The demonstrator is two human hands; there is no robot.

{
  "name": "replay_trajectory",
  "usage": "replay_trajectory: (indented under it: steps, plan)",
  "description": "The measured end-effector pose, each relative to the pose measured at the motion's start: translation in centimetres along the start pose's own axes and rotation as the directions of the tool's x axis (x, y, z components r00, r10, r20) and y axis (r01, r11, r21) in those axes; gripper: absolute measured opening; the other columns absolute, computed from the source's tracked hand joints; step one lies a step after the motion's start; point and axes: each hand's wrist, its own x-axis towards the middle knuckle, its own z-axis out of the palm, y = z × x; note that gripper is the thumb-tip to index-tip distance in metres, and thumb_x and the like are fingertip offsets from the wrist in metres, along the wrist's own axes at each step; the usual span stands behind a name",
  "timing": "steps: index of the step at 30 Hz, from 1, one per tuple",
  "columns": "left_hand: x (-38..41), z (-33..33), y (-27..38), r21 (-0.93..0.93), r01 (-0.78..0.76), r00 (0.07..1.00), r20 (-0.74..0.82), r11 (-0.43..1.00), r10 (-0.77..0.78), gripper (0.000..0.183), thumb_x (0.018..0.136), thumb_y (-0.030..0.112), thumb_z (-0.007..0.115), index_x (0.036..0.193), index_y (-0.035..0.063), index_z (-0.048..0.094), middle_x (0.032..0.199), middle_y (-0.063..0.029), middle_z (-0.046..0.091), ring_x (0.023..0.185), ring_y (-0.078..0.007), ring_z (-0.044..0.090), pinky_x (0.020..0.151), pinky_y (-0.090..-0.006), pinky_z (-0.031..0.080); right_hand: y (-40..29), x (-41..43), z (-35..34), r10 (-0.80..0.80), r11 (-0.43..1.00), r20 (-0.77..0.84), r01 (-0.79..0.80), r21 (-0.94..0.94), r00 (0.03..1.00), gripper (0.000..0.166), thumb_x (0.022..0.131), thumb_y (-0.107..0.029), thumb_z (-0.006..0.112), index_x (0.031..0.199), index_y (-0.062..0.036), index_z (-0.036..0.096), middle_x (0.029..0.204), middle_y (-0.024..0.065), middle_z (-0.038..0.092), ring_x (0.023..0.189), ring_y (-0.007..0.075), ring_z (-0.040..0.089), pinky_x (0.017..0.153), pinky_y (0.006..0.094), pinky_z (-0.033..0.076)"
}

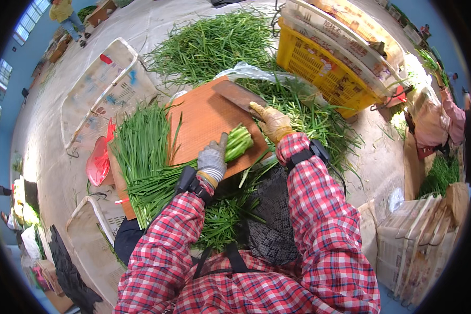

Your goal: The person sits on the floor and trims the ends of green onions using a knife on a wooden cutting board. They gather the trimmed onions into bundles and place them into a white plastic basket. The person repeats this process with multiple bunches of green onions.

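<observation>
My left hand (212,159), in a grey striped work glove, grips a bundle of green garlic chives (238,143). The pale stem ends point right, over an orange-brown board (198,114), and the leaves trail left under my wrist. In a yellowish glove, my right hand (274,121) holds a wide-bladed cleaver (239,96). Its dark blade reaches up and left over the board's far right edge, apart from the bundle. A thick pile of long chives (143,145) covers the board's left side. Cut bits and loose leaves (314,125) lie beyond the right edge.
A large heap of chives (216,45) lies on the floor ahead, near clear plastic film (255,72). White crates (110,90) stand left, and a yellow crate (322,62) with white ones stands right. A red plastic bag (98,161) hangs left. Other people (64,17) are farther off.
</observation>
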Motion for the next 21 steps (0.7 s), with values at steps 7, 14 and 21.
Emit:
replay_trajectory:
  steps: [7,14,21]
  plan:
    - [0.4,0.9,-1.3,-0.268,0.075,0.997,0.024,0.961,-0.071,0.077,0.072,0.007,0.067,0.142,0.0196,0.038,0.11,-0.017,0.061,0.097,-0.0382,0.063,0.081,-0.0464,0.052,2.5,3.8,7.0,0.01,0.956,-0.074,0.013,0.293,0.997,0.063,0.077,-0.001,0.066,0.136,-0.0202,0.053,0.111,0.0138,0.063,0.103,0.0356,0.06,0.093,0.0412,0.048]
    - [1.9,1.2,-3.2,-0.526,0.111,0.994,0.041,0.843,-0.106,0.08,0.072,0.016,0.073,0.144,0.0167,0.038,0.112,-0.0226,0.065,0.101,-0.0408,0.063,0.088,-0.0461,0.051,-2.5,-5.0,4.7,0.395,0.404,0.469,-0.608,0.684,0.79,0.015,0.088,-0.015,0.065,0.101,-0.0091,0.069,0.087,0.0057,0.069,0.078,0.0177,0.066,0.068,0.0315,0.054]
    - [2.6,3.0,-5.3,-0.675,0.067,0.996,0.001,0.735,-0.09,0.081,0.07,0.017,0.073,0.143,0.013,0.038,0.109,-0.0261,0.065,0.103,-0.0405,0.063,0.09,-0.044,0.05,-6.6,-5.8,7.6,0.257,-0.156,0.555,-0.533,0.832,0.791,0.019,0.091,-0.009,0.053,0.11,-0.0071,0.053,0.08,0.0021,0.054,0.052,0.0081,0.044,0.044,0.0233,0.035]
